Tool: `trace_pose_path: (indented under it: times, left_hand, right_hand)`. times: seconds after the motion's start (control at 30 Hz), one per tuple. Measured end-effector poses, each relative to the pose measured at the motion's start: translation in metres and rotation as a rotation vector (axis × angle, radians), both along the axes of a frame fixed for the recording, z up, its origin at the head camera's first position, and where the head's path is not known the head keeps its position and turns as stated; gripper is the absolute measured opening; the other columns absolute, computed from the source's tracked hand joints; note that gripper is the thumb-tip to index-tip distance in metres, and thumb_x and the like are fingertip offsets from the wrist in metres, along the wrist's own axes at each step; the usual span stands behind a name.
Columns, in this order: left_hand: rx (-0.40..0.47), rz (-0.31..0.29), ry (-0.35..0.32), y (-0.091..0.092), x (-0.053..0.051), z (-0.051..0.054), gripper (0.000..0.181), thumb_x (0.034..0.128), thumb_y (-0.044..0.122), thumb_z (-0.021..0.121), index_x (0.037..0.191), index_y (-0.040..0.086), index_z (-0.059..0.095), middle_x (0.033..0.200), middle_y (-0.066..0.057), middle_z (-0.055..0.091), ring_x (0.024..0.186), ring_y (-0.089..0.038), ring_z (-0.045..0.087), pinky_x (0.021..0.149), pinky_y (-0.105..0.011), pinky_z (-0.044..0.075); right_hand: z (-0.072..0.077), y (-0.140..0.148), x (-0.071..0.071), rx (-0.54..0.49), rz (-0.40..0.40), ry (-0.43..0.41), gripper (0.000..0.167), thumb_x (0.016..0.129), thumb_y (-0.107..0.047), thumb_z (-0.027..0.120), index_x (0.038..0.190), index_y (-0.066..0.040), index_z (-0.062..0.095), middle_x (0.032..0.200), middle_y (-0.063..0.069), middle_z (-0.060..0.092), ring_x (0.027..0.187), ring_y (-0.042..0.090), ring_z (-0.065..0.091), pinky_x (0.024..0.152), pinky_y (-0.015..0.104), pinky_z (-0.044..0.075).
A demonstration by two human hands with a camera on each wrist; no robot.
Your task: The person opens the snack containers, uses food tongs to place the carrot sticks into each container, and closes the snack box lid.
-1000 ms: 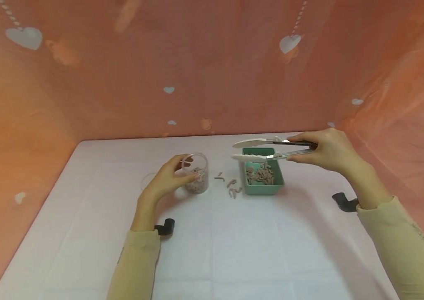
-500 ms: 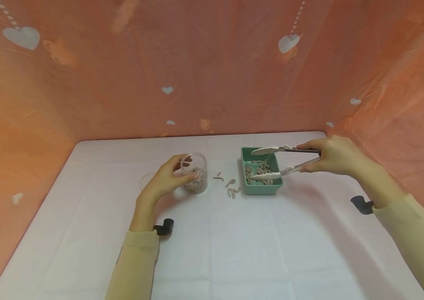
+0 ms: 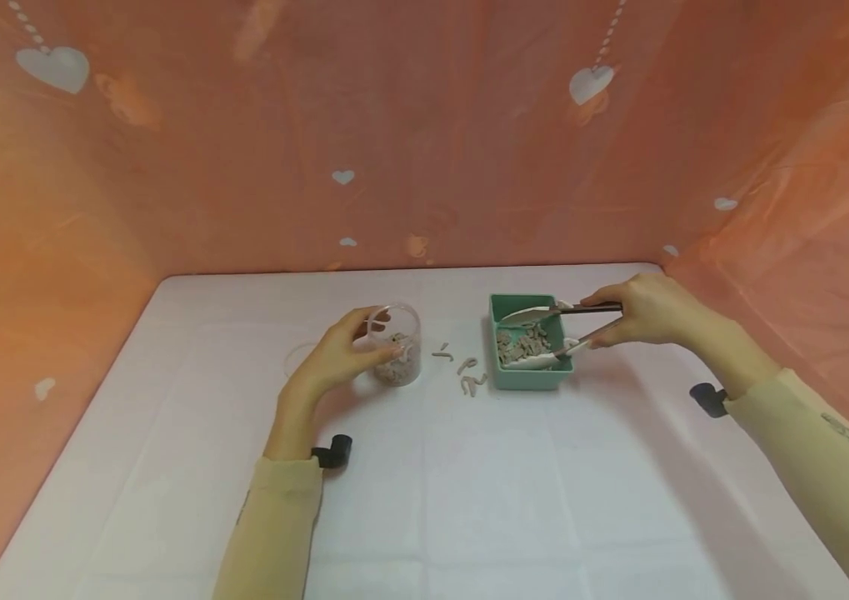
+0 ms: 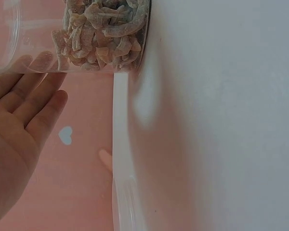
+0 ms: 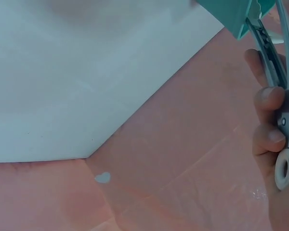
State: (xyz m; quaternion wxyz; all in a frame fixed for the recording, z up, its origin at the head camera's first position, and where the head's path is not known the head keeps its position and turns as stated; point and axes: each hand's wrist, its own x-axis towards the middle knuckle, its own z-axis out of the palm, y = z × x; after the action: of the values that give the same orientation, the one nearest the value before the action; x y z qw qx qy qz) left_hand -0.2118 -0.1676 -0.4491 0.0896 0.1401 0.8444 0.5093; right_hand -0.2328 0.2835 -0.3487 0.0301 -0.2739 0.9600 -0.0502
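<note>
A clear jar stands upright on the table. My left hand holds it, thumb on the near side and fingers behind. Brownish, crinkled strips fill its lower part; its top has no lid on. To the right sits a green rectangular box with more strips inside. Metal tongs with pale tips are gripped by my right hand. Their arms are spread and the tips reach down into the box among the strips. Whether they touch any strip I cannot tell.
Several loose strips lie on the white-covered table between jar and box. A clear round lid lies left of the jar, partly behind my left hand. An orange-pink sheet rises behind the table and on both sides.
The right hand has moved the tongs from above the box down into it, their arms spreading wider and then narrowing a little. The left hand and the jar have stayed put.
</note>
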Motion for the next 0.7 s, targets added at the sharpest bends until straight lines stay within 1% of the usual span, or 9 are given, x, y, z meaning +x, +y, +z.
trace_pose_path:
  times: [0.13, 0.3, 0.5, 0.7]
  left_hand:
    - [0.001, 0.0, -0.004, 0.0, 0.0, -0.001, 0.075, 0.0913, 0.033, 0.082, 0.152, 0.007, 0.047, 0.151, -0.012, 0.053, 0.145, -0.041, 0.044, 0.12, -0.055, 0.036]
    - [-0.001, 0.006, -0.003, 0.001, 0.0, 0.0, 0.074, 0.0906, 0.033, 0.083, 0.151, 0.008, 0.048, 0.15, -0.011, 0.054, 0.144, -0.04, 0.045, 0.119, -0.054, 0.037]
    - [-0.006, 0.01, -0.008, 0.002, 0.001, 0.001, 0.075, 0.0904, 0.033, 0.083, 0.152, 0.009, 0.048, 0.15, -0.012, 0.054, 0.144, -0.04, 0.045, 0.119, -0.055, 0.038]
    - [-0.011, 0.014, -0.014, 0.002, 0.001, 0.0, 0.076, 0.0905, 0.035, 0.083, 0.152, 0.008, 0.048, 0.151, -0.012, 0.053, 0.145, -0.041, 0.044, 0.119, -0.056, 0.037]
  right_hand:
    - [-0.002, -0.001, -0.005, -0.006, 0.021, -0.02, 0.061, 0.07, -0.052, 0.094, 0.117, -0.014, 0.08, 0.093, -0.001, 0.078, 0.071, 0.013, 0.06, 0.063, 0.034, 0.05]
    - [-0.002, -0.003, -0.01, -0.022, 0.045, -0.042, 0.057, 0.071, -0.052, 0.093, 0.116, -0.017, 0.081, 0.103, 0.002, 0.08, 0.077, 0.013, 0.067, 0.066, 0.033, 0.053]
    - [-0.003, -0.002, -0.013, -0.017, 0.052, -0.032, 0.054, 0.072, -0.051, 0.093, 0.114, -0.019, 0.082, 0.104, 0.001, 0.08, 0.082, 0.018, 0.07, 0.068, 0.035, 0.054]
    - [-0.004, -0.003, -0.012, -0.013, 0.049, -0.024, 0.049, 0.072, -0.05, 0.093, 0.11, -0.022, 0.083, 0.099, -0.002, 0.08, 0.079, 0.016, 0.068, 0.066, 0.034, 0.052]
